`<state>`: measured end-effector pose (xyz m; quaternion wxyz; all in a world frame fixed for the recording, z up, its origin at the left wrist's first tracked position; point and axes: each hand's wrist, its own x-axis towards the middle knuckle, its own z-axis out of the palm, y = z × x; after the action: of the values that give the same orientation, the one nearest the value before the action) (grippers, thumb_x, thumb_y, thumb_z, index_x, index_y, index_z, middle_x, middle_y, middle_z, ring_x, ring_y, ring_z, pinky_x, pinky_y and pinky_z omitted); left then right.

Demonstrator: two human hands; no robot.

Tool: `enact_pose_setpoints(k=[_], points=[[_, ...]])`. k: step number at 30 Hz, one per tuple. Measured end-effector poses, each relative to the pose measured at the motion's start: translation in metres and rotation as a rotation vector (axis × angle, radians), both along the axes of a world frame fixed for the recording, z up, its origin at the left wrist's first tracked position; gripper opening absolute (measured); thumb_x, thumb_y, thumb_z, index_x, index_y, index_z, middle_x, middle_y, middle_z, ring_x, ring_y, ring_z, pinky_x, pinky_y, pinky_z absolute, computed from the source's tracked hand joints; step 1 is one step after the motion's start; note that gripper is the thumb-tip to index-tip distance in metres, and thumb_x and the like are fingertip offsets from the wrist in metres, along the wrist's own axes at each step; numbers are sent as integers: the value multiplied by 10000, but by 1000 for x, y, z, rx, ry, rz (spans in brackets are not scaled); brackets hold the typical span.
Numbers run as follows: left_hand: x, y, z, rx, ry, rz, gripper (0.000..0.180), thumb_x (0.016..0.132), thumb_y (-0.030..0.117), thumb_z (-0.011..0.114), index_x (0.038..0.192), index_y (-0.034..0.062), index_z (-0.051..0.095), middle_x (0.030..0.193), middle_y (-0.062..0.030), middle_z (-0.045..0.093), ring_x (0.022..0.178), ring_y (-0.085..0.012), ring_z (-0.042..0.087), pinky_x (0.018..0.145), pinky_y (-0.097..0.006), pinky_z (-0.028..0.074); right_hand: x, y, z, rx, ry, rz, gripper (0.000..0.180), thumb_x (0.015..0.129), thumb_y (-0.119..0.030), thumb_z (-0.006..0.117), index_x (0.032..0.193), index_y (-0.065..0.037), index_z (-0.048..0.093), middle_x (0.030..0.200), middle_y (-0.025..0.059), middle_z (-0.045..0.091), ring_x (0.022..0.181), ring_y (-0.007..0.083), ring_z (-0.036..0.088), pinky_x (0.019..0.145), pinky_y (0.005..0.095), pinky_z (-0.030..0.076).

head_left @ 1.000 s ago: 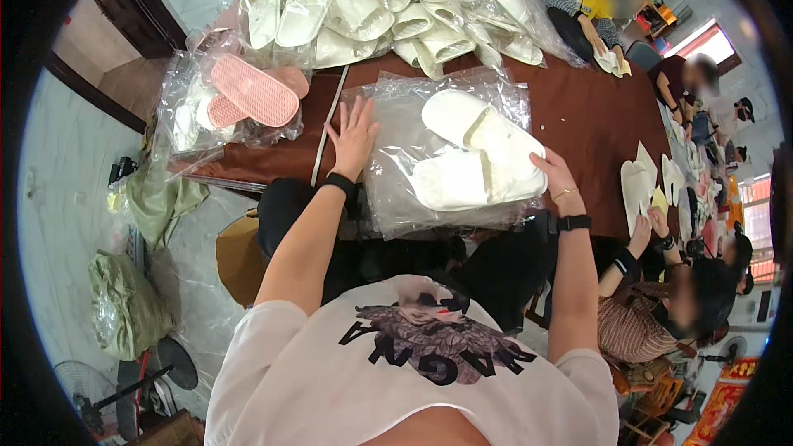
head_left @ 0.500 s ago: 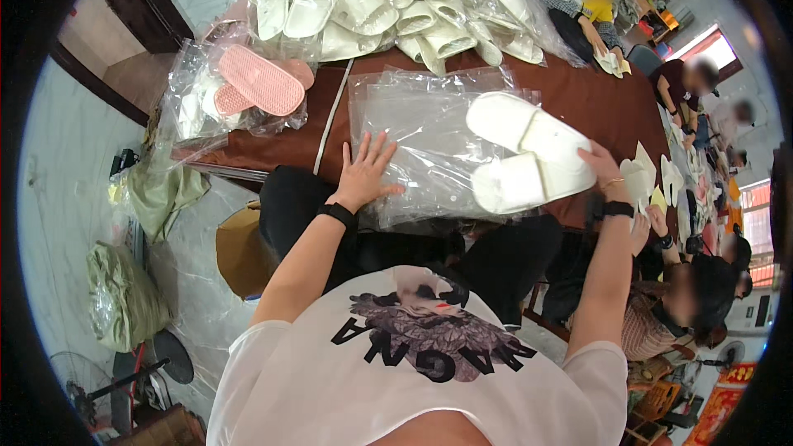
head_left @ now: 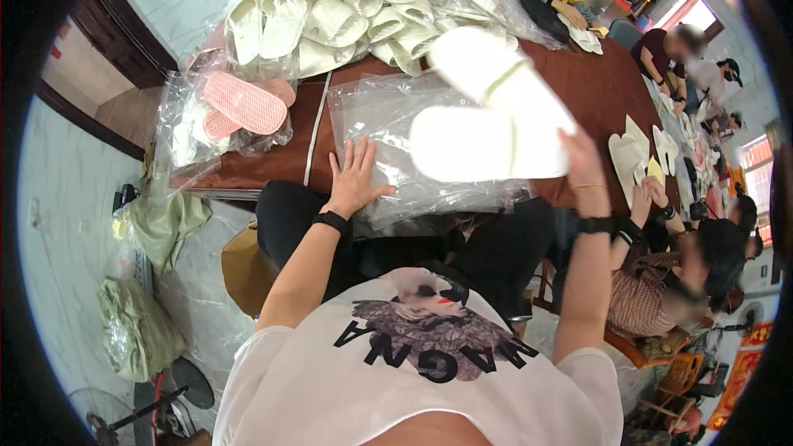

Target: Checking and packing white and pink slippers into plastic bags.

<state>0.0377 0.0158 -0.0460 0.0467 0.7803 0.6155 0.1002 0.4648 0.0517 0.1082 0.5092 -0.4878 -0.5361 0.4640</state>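
Observation:
A pair of white slippers (head_left: 471, 144) hangs over the table, one partly across the other. My right hand (head_left: 582, 161) grips both at their near right ends; the slippers look overexposed and slightly blurred. Below them lies a stack of clear plastic bags (head_left: 363, 107). Flat on the left part of that stack rests my left hand (head_left: 358, 177), fingers spread and holding nothing.
Cream slippers (head_left: 339, 25) form a heap at the back, partly in clear plastic. Pink slippers (head_left: 248, 103) lie on bags at the table's left end. To the right, another person's hands (head_left: 646, 198) work by white slippers (head_left: 628, 157). Green sacks (head_left: 136, 326) stand on the floor.
My right hand has lifted the white slippers closer and shifted them a little left. My left hand stays flat on the bags. The whole view has turned slightly.

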Motion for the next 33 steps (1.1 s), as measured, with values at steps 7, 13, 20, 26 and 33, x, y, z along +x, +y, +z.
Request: enact_pose_setpoints(k=[7, 13, 20, 26, 33], points=[[-9, 8, -14, -16, -67, 18, 1162, 624, 577, 760, 1509, 73, 200, 1587, -120, 149, 1465, -349, 90, 1106, -667, 82, -36, 43, -158, -262, -280, 72, 322, 801, -225, 719, 1010, 9, 649, 872, 89, 683, 785, 179, 638, 703, 310, 490], [-9, 0, 22, 28, -250, 14, 748, 778, 252, 702, 1439, 129, 376, 1525, -110, 319, 1421, -330, 247, 1101, -637, 160, -29, 46, -110, 316, -980, -237, 196, 876, -198, 606, 1035, -97, 660, 920, 184, 657, 871, 381, 617, 765, 417, 490], [9, 23, 43, 128, -492, -396, 348, 811, 27, 601, 1153, 90, 618, 1241, -96, 591, 1086, -311, 567, 915, -442, 452, 41, 71, -135, -39, -1361, -354, 371, 859, -131, 595, 1227, -88, 578, 1152, 190, 605, 1066, 389, 551, 919, 460, 463], [-1, 45, 52, 115, -264, -502, 204, 788, 78, 641, 991, 78, 641, 954, -80, 616, 940, -296, 596, 820, -385, 487, 32, 66, -134, -156, -1582, -199, 398, 816, -180, 665, 1179, -55, 561, 1089, 226, 592, 1082, 415, 533, 895, 480, 482], [-10, 65, 52, -84, -654, -475, 113, 813, 79, 649, 916, 39, 625, 878, -106, 622, 810, -297, 622, 715, -374, 495, 21, 64, -128, -224, -1565, -118, 386, 835, -240, 661, 1146, -42, 545, 1065, 235, 596, 962, 447, 604, 809, 478, 516]])
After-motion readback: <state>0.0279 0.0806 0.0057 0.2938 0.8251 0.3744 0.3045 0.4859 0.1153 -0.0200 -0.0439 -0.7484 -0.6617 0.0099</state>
